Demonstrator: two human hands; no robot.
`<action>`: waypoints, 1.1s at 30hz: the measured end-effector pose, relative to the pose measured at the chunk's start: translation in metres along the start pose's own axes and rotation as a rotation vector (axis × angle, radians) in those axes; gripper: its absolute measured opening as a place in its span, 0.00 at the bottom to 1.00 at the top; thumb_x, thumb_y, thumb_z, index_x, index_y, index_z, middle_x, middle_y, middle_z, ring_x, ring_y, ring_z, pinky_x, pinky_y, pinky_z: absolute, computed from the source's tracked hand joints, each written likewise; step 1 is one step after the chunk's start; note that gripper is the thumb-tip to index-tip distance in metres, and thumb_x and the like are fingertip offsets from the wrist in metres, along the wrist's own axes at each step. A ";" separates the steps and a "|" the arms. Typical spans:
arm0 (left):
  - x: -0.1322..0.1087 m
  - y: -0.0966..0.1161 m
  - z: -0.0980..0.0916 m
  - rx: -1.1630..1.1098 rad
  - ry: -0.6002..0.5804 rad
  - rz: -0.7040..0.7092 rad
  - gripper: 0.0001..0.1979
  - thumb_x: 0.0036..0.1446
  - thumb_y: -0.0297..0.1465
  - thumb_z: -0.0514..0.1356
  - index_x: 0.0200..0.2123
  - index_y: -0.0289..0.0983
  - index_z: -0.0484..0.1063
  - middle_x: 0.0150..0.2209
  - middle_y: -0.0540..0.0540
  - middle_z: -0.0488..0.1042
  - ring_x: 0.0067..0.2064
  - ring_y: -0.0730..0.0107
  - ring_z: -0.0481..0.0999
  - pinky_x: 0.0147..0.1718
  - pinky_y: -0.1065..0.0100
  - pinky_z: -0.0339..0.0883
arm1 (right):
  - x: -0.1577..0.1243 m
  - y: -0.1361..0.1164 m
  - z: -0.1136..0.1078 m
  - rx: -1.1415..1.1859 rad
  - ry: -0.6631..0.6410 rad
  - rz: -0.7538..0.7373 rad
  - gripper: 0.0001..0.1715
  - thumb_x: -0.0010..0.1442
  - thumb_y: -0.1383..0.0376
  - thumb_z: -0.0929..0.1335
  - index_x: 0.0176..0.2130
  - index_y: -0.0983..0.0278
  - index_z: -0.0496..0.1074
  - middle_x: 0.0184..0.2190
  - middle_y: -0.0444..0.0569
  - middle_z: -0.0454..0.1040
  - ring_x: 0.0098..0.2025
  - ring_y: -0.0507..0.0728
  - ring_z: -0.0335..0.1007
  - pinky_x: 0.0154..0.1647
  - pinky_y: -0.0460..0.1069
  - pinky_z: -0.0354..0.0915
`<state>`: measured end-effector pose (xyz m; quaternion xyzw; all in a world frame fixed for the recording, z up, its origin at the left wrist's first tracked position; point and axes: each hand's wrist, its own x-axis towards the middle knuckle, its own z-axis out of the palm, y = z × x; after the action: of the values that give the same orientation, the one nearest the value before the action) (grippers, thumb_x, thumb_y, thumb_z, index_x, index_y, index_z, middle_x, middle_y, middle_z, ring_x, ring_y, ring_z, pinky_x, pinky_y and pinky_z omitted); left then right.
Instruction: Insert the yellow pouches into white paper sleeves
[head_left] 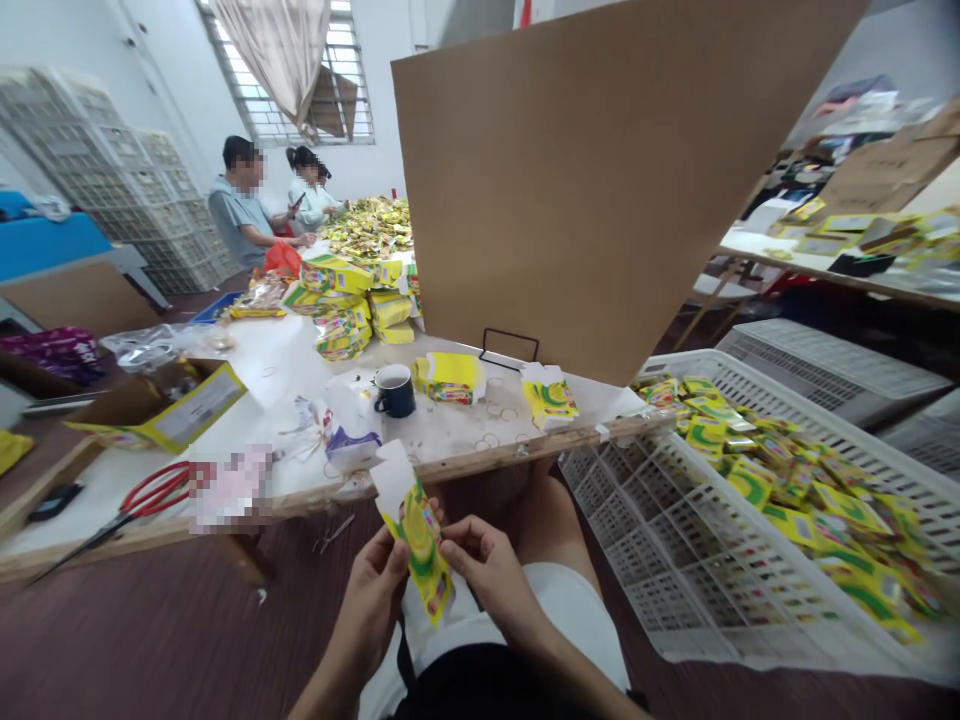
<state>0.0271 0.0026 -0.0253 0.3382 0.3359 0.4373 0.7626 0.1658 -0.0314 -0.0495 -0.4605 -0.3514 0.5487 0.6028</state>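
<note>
Over my lap, my left hand (376, 572) is closed on a small yellow and green printed carton (424, 552), its fingers partly behind it. White flaps stand open at the carton's upper end, which tilts toward the table. My right hand (486, 568) pinches the carton's right edge between thumb and fingers. Whether anything is inside the carton, I cannot tell. Beyond my hands, another yellow carton (551, 397) lies near the table edge, and a stack of flat cartons (451, 378) sits beside a dark blue mug (395, 391).
At my right stands a white plastic crate (637, 545) full of yellow packs. A large cardboard sheet (600, 200) rises behind the table (442, 440). Red-handled scissors (154, 490) overhang the left table edge. Two people (244, 205) sit by a heap of packs (369, 225).
</note>
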 end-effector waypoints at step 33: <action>-0.001 -0.007 0.005 0.265 0.009 0.005 0.17 0.52 0.41 0.63 0.40 0.34 0.74 0.33 0.45 0.80 0.35 0.60 0.79 0.34 0.65 0.72 | -0.004 -0.009 0.004 -0.478 0.048 -0.282 0.14 0.62 0.59 0.66 0.30 0.65 0.72 0.30 0.49 0.71 0.36 0.57 0.67 0.40 0.49 0.65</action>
<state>0.0334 -0.0022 -0.0279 0.4350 0.3934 0.3924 0.7085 0.1642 -0.0344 -0.0391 -0.5492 -0.5172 0.3498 0.5555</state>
